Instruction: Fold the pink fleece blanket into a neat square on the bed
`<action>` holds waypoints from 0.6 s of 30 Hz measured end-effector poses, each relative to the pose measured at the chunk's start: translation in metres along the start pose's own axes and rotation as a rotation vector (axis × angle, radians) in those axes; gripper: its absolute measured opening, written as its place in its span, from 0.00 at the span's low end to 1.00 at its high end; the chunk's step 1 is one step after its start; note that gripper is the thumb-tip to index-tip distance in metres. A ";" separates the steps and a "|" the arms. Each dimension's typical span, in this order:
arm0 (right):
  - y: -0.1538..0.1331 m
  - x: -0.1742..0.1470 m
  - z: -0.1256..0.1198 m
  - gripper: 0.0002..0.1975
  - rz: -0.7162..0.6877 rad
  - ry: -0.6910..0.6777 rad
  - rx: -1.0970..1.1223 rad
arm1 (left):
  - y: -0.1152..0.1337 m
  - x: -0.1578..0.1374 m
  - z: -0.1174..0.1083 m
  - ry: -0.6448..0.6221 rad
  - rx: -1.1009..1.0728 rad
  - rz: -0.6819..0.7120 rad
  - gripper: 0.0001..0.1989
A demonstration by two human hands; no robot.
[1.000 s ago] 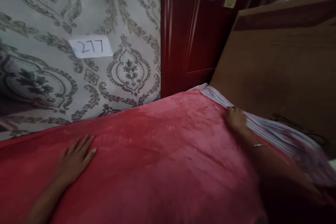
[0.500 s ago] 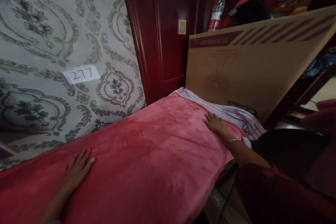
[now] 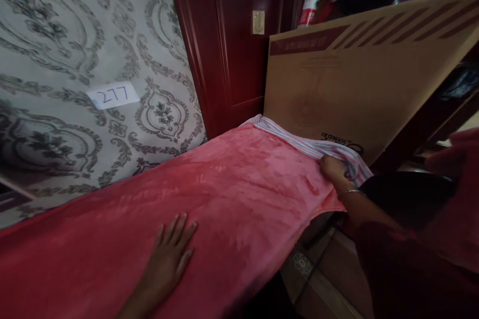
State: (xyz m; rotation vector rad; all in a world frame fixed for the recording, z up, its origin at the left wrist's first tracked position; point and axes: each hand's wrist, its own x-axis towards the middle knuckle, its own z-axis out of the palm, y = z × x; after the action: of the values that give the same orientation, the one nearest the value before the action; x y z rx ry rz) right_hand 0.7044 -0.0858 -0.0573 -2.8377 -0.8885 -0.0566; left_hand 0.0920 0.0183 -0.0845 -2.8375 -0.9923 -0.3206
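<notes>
A pink-red plush blanket (image 3: 224,194) covers a long raised surface beside the wall. Flat on it, fingers spread, rests my left hand (image 3: 168,256). My right hand (image 3: 332,167) is closed at the blanket's far right edge, gripping its fabric; the fingertips are mostly hidden. A striped cloth (image 3: 310,145) shows beyond that edge, close to my right knuckles. On my right wrist is a thin bracelet (image 3: 354,191).
Behind the far end stands a big cardboard box (image 3: 348,79). A plastic bottle (image 3: 310,2) is behind its top edge. Patterned wallpaper (image 3: 67,60) carries a "277" paper label (image 3: 114,94). A dark red wooden panel (image 3: 239,75) adjoins it. Floor tiles (image 3: 325,279) show at lower right.
My left hand has slid right across the blanket, still flat. My right hand has moved right to the blanket's edge and closed on it. The camera view has shifted slightly.
</notes>
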 end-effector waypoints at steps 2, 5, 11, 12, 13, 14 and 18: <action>-0.001 -0.001 -0.001 0.23 0.027 0.003 -0.004 | 0.009 -0.002 -0.001 -0.002 0.022 0.009 0.27; -0.017 -0.015 0.001 0.26 -0.034 0.050 0.003 | 0.010 -0.002 -0.007 -0.038 0.015 -0.002 0.27; -0.074 -0.087 0.023 0.31 -0.597 -0.020 0.030 | 0.015 -0.001 -0.013 -0.112 -0.044 -0.040 0.27; -0.079 -0.097 0.026 0.31 -0.627 -0.062 0.015 | 0.016 0.000 -0.014 -0.123 -0.055 -0.048 0.27; -0.081 -0.106 0.029 0.31 -0.634 -0.095 0.001 | 0.019 0.001 -0.014 -0.134 -0.065 -0.059 0.27; -0.082 -0.111 0.030 0.31 -0.629 -0.115 -0.008 | 0.021 0.001 -0.015 -0.147 -0.074 -0.070 0.27; -0.069 -0.111 0.040 0.32 -0.624 -0.124 0.005 | 0.035 0.000 -0.024 -0.193 -0.129 -0.113 0.28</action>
State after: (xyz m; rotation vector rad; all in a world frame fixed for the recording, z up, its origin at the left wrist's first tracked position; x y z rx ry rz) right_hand 0.5730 -0.0857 -0.0957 -2.4631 -1.7563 0.0450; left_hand 0.1100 -0.0135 -0.0628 -2.9798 -1.2134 -0.1260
